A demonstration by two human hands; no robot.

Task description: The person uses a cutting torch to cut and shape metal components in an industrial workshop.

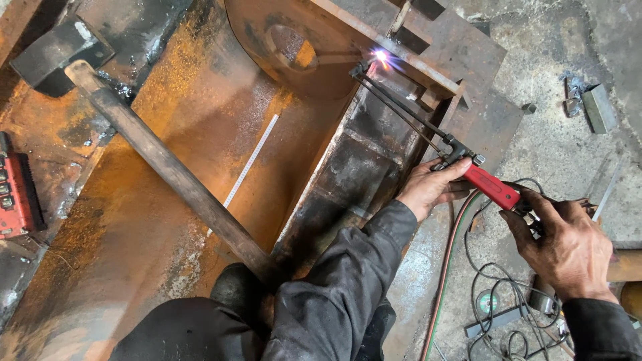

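A cutting torch with a red handle [491, 186] and long dark tubes [401, 110] reaches up to a bright flame [381, 57] at the edge of a rusty steel bar [408, 50]. My left hand [428, 187] supports the torch near the front of the handle. My right hand [568, 247] grips the rear end of the handle by the valves. The flame tip sits on the upper rim of a rusty steel box structure [361, 160].
A sledgehammer [154, 154] lies slanted across the rusty plate [134, 234], with a steel ruler [251, 160] beside it. A red tool [17, 194] sits at the left edge. Hoses [445, 267] and cables [495, 294] lie on the concrete floor at right, near metal scraps [588, 100].
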